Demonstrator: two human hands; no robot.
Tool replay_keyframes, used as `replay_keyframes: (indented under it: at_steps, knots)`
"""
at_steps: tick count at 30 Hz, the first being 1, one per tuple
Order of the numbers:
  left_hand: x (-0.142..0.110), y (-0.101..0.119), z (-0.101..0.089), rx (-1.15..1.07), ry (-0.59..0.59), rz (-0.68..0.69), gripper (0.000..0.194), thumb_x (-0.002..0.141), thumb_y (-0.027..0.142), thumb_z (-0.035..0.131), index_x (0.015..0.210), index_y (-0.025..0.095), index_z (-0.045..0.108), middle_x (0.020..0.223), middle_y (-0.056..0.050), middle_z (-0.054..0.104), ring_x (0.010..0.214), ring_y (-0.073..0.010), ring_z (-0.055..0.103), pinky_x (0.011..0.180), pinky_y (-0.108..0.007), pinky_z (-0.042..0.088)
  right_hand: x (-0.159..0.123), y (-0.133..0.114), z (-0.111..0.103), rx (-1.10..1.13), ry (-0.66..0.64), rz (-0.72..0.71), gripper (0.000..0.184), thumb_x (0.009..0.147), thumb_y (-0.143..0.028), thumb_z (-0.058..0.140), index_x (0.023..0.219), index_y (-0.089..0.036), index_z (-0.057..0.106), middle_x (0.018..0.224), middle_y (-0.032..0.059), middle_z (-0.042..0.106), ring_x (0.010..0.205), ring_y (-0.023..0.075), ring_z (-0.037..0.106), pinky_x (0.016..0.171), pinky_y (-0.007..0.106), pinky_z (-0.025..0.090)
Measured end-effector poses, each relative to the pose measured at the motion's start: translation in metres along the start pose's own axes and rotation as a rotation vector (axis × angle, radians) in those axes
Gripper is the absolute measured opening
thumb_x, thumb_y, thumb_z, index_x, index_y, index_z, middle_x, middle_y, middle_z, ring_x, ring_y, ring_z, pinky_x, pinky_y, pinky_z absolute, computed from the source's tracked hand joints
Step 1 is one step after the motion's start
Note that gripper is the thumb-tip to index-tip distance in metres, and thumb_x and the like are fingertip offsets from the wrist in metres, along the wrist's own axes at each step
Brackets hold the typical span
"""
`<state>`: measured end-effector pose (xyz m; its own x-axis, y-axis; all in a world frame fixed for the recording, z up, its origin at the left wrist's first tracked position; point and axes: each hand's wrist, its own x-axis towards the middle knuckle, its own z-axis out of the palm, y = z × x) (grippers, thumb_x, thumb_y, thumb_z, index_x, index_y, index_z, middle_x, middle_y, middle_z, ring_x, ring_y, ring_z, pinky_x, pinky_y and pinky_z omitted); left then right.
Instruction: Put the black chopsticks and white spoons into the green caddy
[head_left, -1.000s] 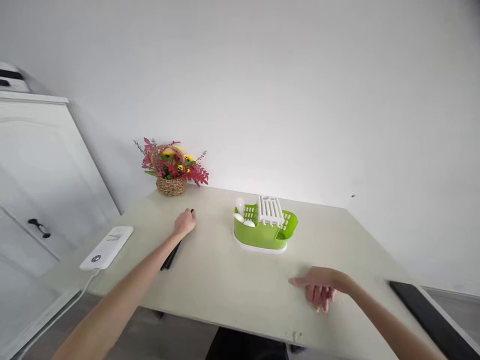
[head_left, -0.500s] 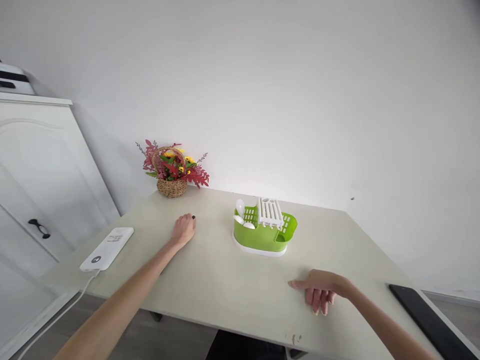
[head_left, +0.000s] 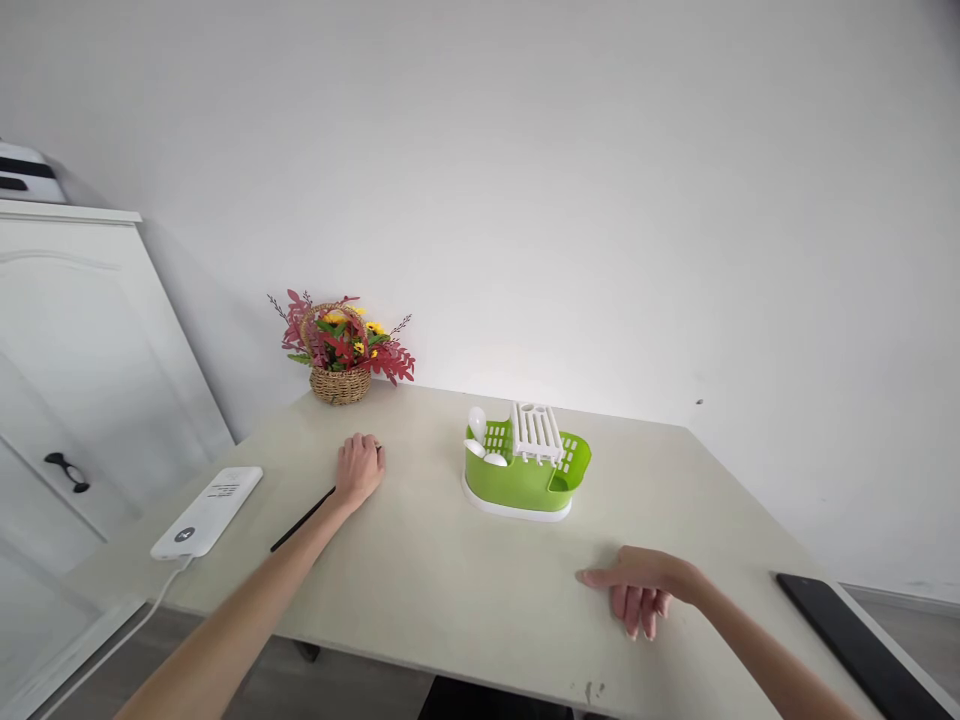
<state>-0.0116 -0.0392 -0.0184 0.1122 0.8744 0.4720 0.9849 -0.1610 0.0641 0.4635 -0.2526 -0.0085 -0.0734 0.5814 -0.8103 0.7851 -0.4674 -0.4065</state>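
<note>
Both hands of the person are staying over the table (head_left: 465, 600), well apart from each other. Left hand (head_left: 360, 470) is lying back side up on the left half, and its fingers are curling around a thin black stick (head_left: 304, 518). Because the hand is covering the middle of the stick, I cannot tell exactly how the fingertips are pinching it. One length of the stick is running slantwise toward the near left, and a small dark end is showing beside the knuckles. So the stick is lying between the white flat device (head_left: 206, 512) on the left and the green holder (head_left: 517, 485) near the centre.

Right hand (head_left: 637, 580) is holding nothing; its thumb is pointing to the left, apart from the other fingers, which are hanging loosely bent.

The green holder is standing upright on its white base (head_left: 517, 513). A white slotted rack (head_left: 537, 430) is sitting across its top, and white spoon-like utensils (head_left: 477, 424) are leaning in its left part. Behind the left hand, a wicker basket (head_left: 340, 386) is carrying red and yellow flowers (head_left: 341, 345). A long black object (head_left: 862, 650) is lying at the right edge.
</note>
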Motion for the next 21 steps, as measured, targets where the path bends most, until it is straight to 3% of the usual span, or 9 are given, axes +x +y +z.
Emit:
replay_keyframes:
  at_steps: [4,8,10,13,18,21]
  knots:
    - [0.004,0.029,-0.027,-0.227,0.19,0.176,0.025,0.098,0.028,0.048,0.117,0.017,0.06,0.122,-0.018,0.062,0.117,-0.0343,0.055,0.103,-0.051,0.044,0.0,-0.001,-0.001,-0.004,-0.012,0.005,0.08,0.075,-0.091,0.054,0.071,-0.014,0.076,0.089,0.0168,0.081,0.06,0.0171,0.073,0.052,0.023,0.043]
    - [-0.002,0.087,-0.074,-0.551,0.332,0.418,0.023,0.102,0.029,0.048,0.122,0.022,0.054,0.127,-0.012,0.061,0.125,-0.0272,0.055,0.111,-0.048,0.04,0.002,0.001,0.0,0.009,-0.006,0.006,0.08,0.074,-0.091,0.055,0.072,-0.014,0.076,0.091,0.0179,0.081,0.06,0.0173,0.073,0.051,0.023,0.042]
    - [-0.009,0.115,-0.095,-0.611,0.311,0.51,0.027,0.1,0.03,0.052,0.126,0.023,0.052,0.134,-0.012,0.058,0.132,-0.0273,0.051,0.115,-0.048,0.038,0.003,0.001,0.0,0.013,-0.008,0.002,0.079,0.074,-0.09,0.056,0.072,-0.014,0.076,0.091,0.0179,0.081,0.06,0.0175,0.073,0.051,0.022,0.041]
    - [-0.017,0.144,-0.115,-0.637,0.23,0.645,0.048,0.091,0.036,0.064,0.135,0.024,0.047,0.143,-0.014,0.053,0.139,-0.0305,0.046,0.117,-0.05,0.036,0.005,0.002,0.001,0.006,-0.014,0.01,0.08,0.076,-0.09,0.053,0.073,-0.013,0.076,0.091,0.0182,0.08,0.06,0.0174,0.073,0.051,0.023,0.04]
    - [-0.007,0.161,-0.117,-0.619,0.067,0.716,0.075,0.081,0.049,0.073,0.144,0.022,0.043,0.152,-0.018,0.046,0.146,-0.0353,0.039,0.121,-0.052,0.032,0.007,0.002,0.001,-0.001,-0.023,-0.003,0.082,0.075,-0.092,0.052,0.072,-0.014,0.076,0.088,0.0165,0.08,0.059,0.0169,0.072,0.05,0.023,0.039]
    - [0.008,0.161,-0.113,-0.596,-0.056,0.755,0.068,0.082,0.052,0.073,0.139,0.022,0.052,0.15,-0.017,0.049,0.144,-0.0345,0.042,0.121,-0.051,0.033,0.007,0.004,0.0,0.0,-0.027,-0.007,0.081,0.075,-0.092,0.053,0.072,-0.014,0.076,0.086,0.0159,0.08,0.059,0.017,0.072,0.05,0.023,0.038]
